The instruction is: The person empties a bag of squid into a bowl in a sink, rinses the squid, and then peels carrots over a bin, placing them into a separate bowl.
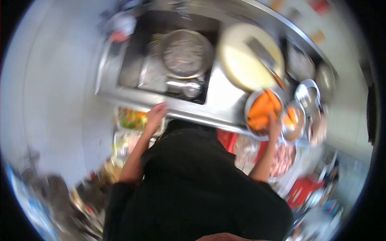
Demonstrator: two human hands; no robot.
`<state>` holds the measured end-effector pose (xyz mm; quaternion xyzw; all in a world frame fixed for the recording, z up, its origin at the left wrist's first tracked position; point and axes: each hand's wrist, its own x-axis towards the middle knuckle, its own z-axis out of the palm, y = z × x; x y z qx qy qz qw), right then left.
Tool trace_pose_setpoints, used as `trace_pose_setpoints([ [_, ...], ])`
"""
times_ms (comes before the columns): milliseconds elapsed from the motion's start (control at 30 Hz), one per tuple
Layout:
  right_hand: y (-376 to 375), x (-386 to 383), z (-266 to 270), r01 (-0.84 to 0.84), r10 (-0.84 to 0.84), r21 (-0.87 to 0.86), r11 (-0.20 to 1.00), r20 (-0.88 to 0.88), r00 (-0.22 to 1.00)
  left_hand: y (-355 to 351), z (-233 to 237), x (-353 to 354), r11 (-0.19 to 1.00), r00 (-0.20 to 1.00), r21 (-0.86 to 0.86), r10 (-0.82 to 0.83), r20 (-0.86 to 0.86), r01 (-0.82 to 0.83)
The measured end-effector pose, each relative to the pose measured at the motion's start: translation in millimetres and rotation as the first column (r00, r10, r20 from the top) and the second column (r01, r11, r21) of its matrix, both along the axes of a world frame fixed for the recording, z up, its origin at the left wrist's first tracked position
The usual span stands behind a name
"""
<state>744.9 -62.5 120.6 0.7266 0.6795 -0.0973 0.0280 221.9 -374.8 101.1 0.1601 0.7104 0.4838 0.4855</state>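
Note:
My left hand [157, 114] is at the front edge of the metal sink counter [189, 107], blurred, with its fingers stretched out and nothing seen in them. My right hand [275, 125] reaches to the right side of a metal bowl [250, 104] of peeled carrots [262, 109]. Its fingers overlap the carrots and rim, but blur hides whether they grip either. Right beside that hand stands a smaller bowl [293, 130] with orange pieces inside. Behind the carrots, a cleaver [261, 53] lies on a round, pale cutting board [241, 60].
Water runs into a metal pot [185, 54] in the sink [130, 74]. Metal bowls [307, 96] crowd the counter's right end. Below the counter are a tray of cut vegetables [130, 119] on the left and a bowl of pink meat [283, 160] on the right.

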Motion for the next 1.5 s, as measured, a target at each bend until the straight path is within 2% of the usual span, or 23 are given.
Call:
trace_pose_setpoints([
  [33, 9, -2, -2, 0.000, 0.000, 0.002, 1.000, -0.001, 1.000, 6, 6, 4, 0.987, 0.967, -0.118, -0.131, -0.220, 0.107],
  [100, 19, -1, 4, 0.036, -0.035, 0.006, 0.999, -0.113, 0.993, 10, 23, 16, 0.995, 0.964, -0.068, -0.093, -0.247, 0.078],
  [133, 9, -23, 25, 0.365, -0.389, -0.164, 0.917, -0.580, 0.716, 11, 32, 19, 0.993, 0.956, -0.070, -0.109, -0.271, 0.093],
  [167, 3, -58, 79, 0.309, -0.354, -0.181, 0.934, -0.336, 0.873, 8, 38, 21, 0.991, 0.959, -0.080, -0.124, -0.255, 0.107],
  [200, 25, -17, 38, 0.135, -0.096, 0.026, 0.991, -0.573, 0.814, 2, 42, 22, 0.988, 0.961, -0.084, -0.144, -0.236, 0.128],
  [267, -6, -106, 139, 0.165, -0.208, -0.130, 0.978, -0.501, 0.840, -13, 44, 27, 0.994, 0.978, 0.015, -0.107, -0.177, 0.112],
  [400, -49, -222, 168, -0.112, 0.171, 0.132, 0.985, -0.832, 0.527, -38, 99, 27, 0.965, 0.967, 0.081, -0.254, 0.032, 0.251],
  [500, -119, -323, 157, -0.420, 0.236, 0.141, 0.896, -0.955, 0.182, -63, 105, 36, 0.966, 0.969, 0.188, -0.206, 0.138, 0.179],
  [533, -162, -356, 165, -0.474, 0.233, 0.114, 0.873, -0.952, 0.200, -73, 103, 38, 0.964, 0.965, 0.241, -0.164, 0.203, 0.113],
  [633, -259, -412, 140, -0.640, 0.143, 0.024, 0.768, -0.980, 0.136, -105, 109, 45, 0.816, 0.824, 0.312, 0.311, 0.474, -0.487],
  [667, -281, -422, 116, -0.699, 0.584, 0.415, 0.582, -0.812, 0.005, -118, 104, 43, 0.711, 0.742, 0.325, 0.409, 0.531, -0.624],
  [700, -322, -429, 143, -0.789, 0.394, 0.213, 0.577, -0.918, 0.040, -132, 106, 41, 0.584, 0.613, 0.270, 0.534, 0.582, -0.765],
  [733, -336, -433, 116, -0.830, 0.371, 0.267, 0.490, -0.925, -0.079, -147, 108, 38, 0.438, 0.463, 0.207, 0.632, 0.622, -0.875],
  [767, -358, -434, 112, -0.867, 0.132, 0.105, 0.487, -0.990, -0.045, -162, 108, 36, 0.336, 0.380, 0.191, 0.692, 0.614, -0.922],
  [800, -368, -436, 103, -0.887, 0.248, 0.197, 0.417, -0.964, -0.098, -176, 106, 35, 0.232, 0.290, 0.174, 0.740, 0.607, -0.957],
  [867, -372, -443, 115, -0.995, 0.497, 0.028, 0.098, -0.867, 0.025, -198, 83, 30, 0.067, 0.164, 0.167, 0.717, 0.677, -0.984],
  [900, -374, -450, 120, -0.999, 0.600, 0.036, -0.015, -0.799, -0.038, -212, 79, 28, 0.115, 0.103, 0.028, 0.728, 0.678, -0.993],
  [1000, -367, -481, 110, -0.951, 0.565, -0.306, -0.047, -0.793, 0.228, -230, 65, 21, 0.017, -0.042, -0.061, 0.543, 0.838, -0.998],
  [1067, -361, -497, 102, -0.988, 0.761, -0.129, -0.086, -0.648, 0.018, -236, 65, 20, 0.065, -0.008, -0.050, 0.523, 0.852, -0.997],
  [1167, -357, -508, 94, -0.972, 0.838, -0.008, -0.236, -0.508, -0.200, -235, 69, 22, 0.086, 0.002, -0.056, 0.561, 0.828, -0.995],
  [1267, -361, -514, 94, -0.935, 0.805, 0.031, -0.353, -0.499, -0.321, -228, 54, 17, 0.018, -0.054, -0.081, 0.601, 0.797, -0.997],
  [1367, -362, -519, 94, -0.910, 0.758, 0.138, -0.392, -0.513, -0.404, -221, 35, 10, -0.066, -0.110, -0.088, 0.662, 0.741, -0.994],
  [1500, -356, -524, 75, -0.907, 0.751, 0.115, -0.405, -0.524, -0.402, -213, 38, 9, -0.086, -0.157, -0.137, 0.720, 0.676, -0.987],
])
